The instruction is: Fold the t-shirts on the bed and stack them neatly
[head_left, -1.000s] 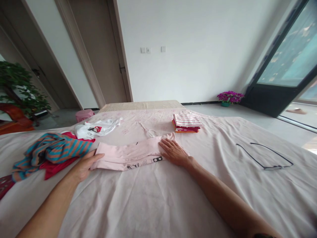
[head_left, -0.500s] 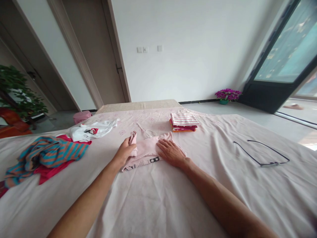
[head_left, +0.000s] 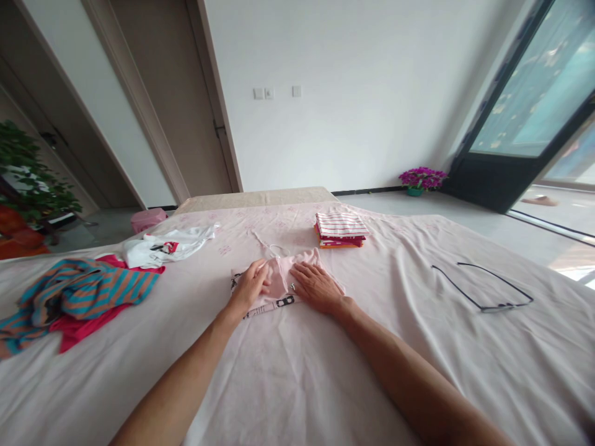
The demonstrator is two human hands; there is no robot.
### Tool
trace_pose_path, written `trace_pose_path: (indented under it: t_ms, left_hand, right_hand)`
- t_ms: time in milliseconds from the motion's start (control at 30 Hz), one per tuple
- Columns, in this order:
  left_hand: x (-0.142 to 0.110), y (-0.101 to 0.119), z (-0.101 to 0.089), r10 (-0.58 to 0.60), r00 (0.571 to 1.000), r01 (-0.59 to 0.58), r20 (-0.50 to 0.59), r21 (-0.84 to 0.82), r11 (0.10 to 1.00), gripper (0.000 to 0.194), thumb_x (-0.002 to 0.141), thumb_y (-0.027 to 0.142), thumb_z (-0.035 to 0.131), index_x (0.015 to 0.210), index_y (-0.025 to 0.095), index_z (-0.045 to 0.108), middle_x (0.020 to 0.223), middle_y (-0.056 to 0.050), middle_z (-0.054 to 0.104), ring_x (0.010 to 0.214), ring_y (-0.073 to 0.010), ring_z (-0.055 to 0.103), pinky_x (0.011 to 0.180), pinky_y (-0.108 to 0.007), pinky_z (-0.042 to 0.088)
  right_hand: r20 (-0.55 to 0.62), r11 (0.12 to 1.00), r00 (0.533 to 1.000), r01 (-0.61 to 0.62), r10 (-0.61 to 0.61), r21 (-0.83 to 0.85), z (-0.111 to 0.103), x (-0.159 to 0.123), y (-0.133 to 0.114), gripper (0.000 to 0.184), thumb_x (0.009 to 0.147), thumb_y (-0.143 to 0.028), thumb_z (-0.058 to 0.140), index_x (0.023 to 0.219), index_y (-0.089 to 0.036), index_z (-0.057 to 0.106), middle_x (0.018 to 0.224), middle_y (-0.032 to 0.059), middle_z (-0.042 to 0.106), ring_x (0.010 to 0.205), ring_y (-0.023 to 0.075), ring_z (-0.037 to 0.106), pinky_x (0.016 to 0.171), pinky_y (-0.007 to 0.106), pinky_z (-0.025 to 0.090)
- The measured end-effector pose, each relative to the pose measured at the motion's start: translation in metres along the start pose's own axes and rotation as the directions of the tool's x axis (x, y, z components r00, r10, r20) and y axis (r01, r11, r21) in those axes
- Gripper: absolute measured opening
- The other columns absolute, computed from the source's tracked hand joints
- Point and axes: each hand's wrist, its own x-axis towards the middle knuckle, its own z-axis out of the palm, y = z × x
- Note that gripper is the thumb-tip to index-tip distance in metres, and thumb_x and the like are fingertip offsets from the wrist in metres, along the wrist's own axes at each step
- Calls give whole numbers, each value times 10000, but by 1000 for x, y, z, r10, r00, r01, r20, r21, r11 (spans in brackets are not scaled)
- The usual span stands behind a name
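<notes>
A pale pink garment (head_left: 279, 275) with black print along its near edge lies partly folded on the bed, right in front of me. My left hand (head_left: 253, 286) rests on its left part, fingers loosely bent and apart on the turned-over flap. Dark print shows to the left of that hand. My right hand (head_left: 318, 286) lies flat on the right part of the garment with its fingers stretched out. A whitish cord (head_left: 264, 241) runs from the garment's far edge. What lies under both palms is hidden.
A neat stack of folded clothes (head_left: 341, 230), striped on top, sits beyond my right hand. Eyeglasses (head_left: 506, 305) lie at right. Leftward are a blue-and-orange striped garment (head_left: 88, 288), a red garment (head_left: 86, 327) and a white printed garment (head_left: 170, 244). The bedsheet (head_left: 288, 378) is wrinkled.
My left hand has moved right, turning the held left edge of the pink garment over onto its middle, and its grip has loosened. My right hand stays flat on the garment.
</notes>
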Motion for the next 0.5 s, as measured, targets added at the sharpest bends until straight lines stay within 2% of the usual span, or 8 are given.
trace_pose_path:
  t_ms: [67,133,167,233,300,400,467,500]
  left_hand:
    - [-1,-3,-12,203,978,-189,-57,185,964,494,960,471,412,1302,157,579,1186,-143,672,1032,-220,668,902,-346,535]
    - [-2,-11,-19,382,924,-347,-2,418,840,446,975,405,386,1292,182,608,1309,-130,633,1232,-241,577,1080,-391,424]
    - [-4,-17,-21,431,900,-399,64,518,757,448,975,389,392,1320,189,596,1371,-126,600,1312,-256,516,1140,-422,356]
    - [-8,-31,-19,457,868,-461,194,655,598,493,960,392,438,1394,182,540,1470,-135,520,1408,-295,406,1196,-487,240]
    - [-12,-44,-14,453,856,-473,249,732,491,551,936,409,497,1432,168,502,1518,-155,460,1446,-323,344,1211,-518,172]
    - [-13,-55,-11,459,846,-489,272,740,462,579,927,437,521,1448,185,481,1533,-150,441,1456,-313,327,1214,-506,165]
    - [-10,-58,-17,469,848,-492,248,697,522,546,939,436,495,1432,199,494,1523,-131,458,1458,-292,323,1213,-481,187]
    - [-8,-59,-22,470,864,-457,182,675,579,522,947,412,476,1418,189,503,1510,-134,472,1453,-279,333,1210,-462,206]
  right_hand:
    - [5,1000,1000,-6,6,2,1,1,0,483,1024,-434,394,1446,-214,480,1495,99,483,1397,247,400,1167,435,301]
    - [12,1000,1000,-15,15,3,2,2,1,480,1022,-418,401,1448,-210,476,1501,97,477,1400,244,398,1168,433,299]
    - [17,1000,1000,-16,16,4,2,2,0,479,1022,-411,402,1448,-205,476,1504,97,474,1401,244,396,1168,432,299]
    - [25,1000,1000,-15,15,5,1,2,0,477,1023,-400,400,1446,-194,479,1502,98,477,1404,245,393,1171,435,293]
    - [30,1000,999,-16,16,7,-1,2,-2,474,1024,-390,395,1444,-188,482,1500,98,481,1405,247,391,1175,441,286]
    - [27,999,999,-26,26,18,-3,1,-3,466,1023,-378,393,1443,-197,485,1495,95,487,1410,243,386,1176,447,283]
    - [24,999,999,-38,37,29,-3,1,-4,457,1022,-375,393,1432,-201,497,1484,93,500,1402,234,396,1173,441,287]
    - [20,998,998,-53,52,31,-3,0,-4,451,1021,-372,393,1423,-202,506,1474,93,511,1393,231,409,1172,438,287]
